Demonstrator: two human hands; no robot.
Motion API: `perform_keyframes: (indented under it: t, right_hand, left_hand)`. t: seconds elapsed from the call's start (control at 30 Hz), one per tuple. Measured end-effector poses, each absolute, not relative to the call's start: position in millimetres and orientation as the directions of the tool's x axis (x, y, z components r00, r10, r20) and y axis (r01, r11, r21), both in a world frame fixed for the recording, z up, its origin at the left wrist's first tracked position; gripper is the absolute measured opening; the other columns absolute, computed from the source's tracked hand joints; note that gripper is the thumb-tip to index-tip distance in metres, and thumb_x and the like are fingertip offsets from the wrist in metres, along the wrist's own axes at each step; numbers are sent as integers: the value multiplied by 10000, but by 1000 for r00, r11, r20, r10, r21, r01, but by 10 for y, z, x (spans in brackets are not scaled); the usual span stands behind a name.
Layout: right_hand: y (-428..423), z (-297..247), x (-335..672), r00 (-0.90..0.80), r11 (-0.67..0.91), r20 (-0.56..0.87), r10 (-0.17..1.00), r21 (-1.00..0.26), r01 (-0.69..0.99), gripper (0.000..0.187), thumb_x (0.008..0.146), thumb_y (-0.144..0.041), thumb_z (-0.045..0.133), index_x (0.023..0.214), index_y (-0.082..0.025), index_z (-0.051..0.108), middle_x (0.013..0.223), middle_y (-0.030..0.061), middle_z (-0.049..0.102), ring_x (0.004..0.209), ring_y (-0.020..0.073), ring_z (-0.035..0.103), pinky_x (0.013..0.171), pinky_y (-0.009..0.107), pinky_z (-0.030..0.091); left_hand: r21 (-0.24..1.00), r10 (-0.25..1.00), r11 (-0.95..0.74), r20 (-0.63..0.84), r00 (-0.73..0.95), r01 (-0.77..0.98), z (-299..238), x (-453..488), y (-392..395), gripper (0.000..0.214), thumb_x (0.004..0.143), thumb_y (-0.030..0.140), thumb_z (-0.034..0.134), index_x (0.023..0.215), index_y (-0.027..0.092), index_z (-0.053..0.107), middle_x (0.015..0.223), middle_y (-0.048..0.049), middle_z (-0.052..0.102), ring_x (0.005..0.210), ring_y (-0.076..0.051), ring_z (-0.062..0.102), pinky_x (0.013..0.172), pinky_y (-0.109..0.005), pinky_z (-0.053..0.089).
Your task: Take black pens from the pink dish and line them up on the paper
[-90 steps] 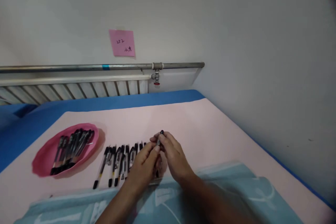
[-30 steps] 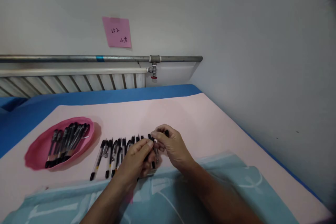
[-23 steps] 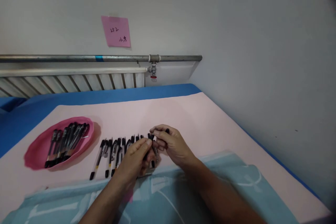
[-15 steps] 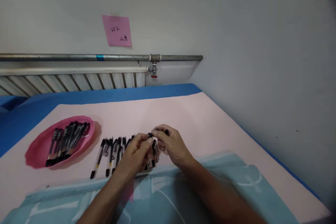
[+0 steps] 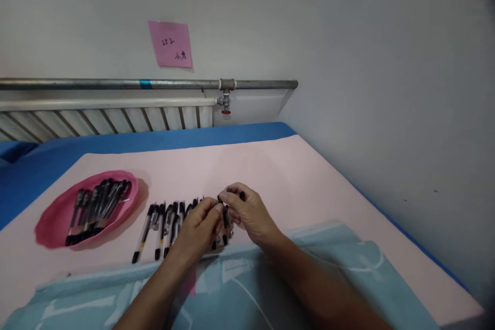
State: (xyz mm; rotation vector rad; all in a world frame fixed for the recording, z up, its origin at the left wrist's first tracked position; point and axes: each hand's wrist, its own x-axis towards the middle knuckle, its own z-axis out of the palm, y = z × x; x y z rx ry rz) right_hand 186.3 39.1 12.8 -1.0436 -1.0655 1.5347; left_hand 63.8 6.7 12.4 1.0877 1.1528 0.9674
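Note:
My left hand [image 5: 201, 224] is closed in a pinch on a small black pen part [image 5: 220, 199], mostly hidden by the fingers. Meeting it there, my right hand [image 5: 249, 211] has its thumb and fingertips closed at the same spot. A rounded black pen end [image 5: 242, 195] pokes out between the right fingers; whether both parts belong to one pen I cannot tell. Below and left of the hands lie several clear-barrelled pens [image 5: 160, 232] with black caps, side by side. Another black pen [image 5: 225, 227] shows just under the fingertips, with small shiny metal pieces beside it.
To the left, a pink scalloped dish [image 5: 46, 227] holds several black pens [image 5: 96, 206]. A blue patterned cloth [image 5: 216, 289] covers the near edge of the pink tabletop [image 5: 270, 165]. Behind it are a radiator [image 5: 135, 118] and a metal pipe [image 5: 116, 84]; a wall [image 5: 386, 113] stands right.
The fingertips have shifted slightly around the small black part, and more of the pen beneath them shows. The view has moved a little; the laid-out pens and the dish stay put.

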Motion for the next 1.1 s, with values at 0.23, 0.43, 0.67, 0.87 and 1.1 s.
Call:
perform_keyframes:
  t: [0.23, 0.43, 0.67, 0.87, 1.1]
  right_hand:
    - [388, 117, 1868, -266, -216, -142, 953, -938, -271, 180, 685, -325, 618, 763, -165, 591, 445, -87, 369, 369, 41, 284, 364, 184, 220]
    - [370, 158, 1862, -218, -202, -144, 965, -939, -277, 158, 667, -297, 646, 681, -167, 557, 432, -89, 368, 369, 33, 290, 360, 170, 226]
    - [359, 170, 1846, -197, -229, -182, 963, -939, -256, 194, 680, -340, 636, 753, -178, 556, 410, -100, 369, 313, 30, 263, 312, 167, 162]
    - [351, 207, 1852, -244, -250, -181, 953, -923, -292, 145, 696, -293, 611, 757, -165, 576, 373, -117, 304, 308, 22, 215, 318, 168, 144]
    - [377, 198, 1878, -167, -208, -165, 972, -935, -286, 150, 660, -290, 646, 703, -171, 565, 373, -115, 315, 306, 23, 217, 319, 178, 142]
  left_hand:
    - [981, 968, 194, -192, 160, 6, 81, 621, 73, 302, 800, 438, 468, 644, 190, 399, 463, 100, 372, 310, -19, 246, 334, -153, 192]
    - [979, 965, 202, -199, 172, 0, 93, 635, 72, 295, 784, 452, 485, 658, 194, 418, 457, 101, 375, 309, -25, 248, 336, -165, 187]
    - [981, 970, 192, -191, 150, 11, 111, 629, 76, 324, 782, 453, 485, 613, 191, 397, 424, 104, 344, 303, -27, 238, 339, -165, 190]
    - [982, 968, 190, -188, 169, 1, 66, 618, 85, 303, 791, 439, 479, 635, 190, 407, 450, 100, 369, 304, -23, 246, 340, -164, 190]
    - [976, 961, 215, -208, 182, -16, 50, 614, 83, 295, 780, 439, 492, 638, 191, 418, 446, 97, 365, 314, -26, 242, 341, -158, 176]
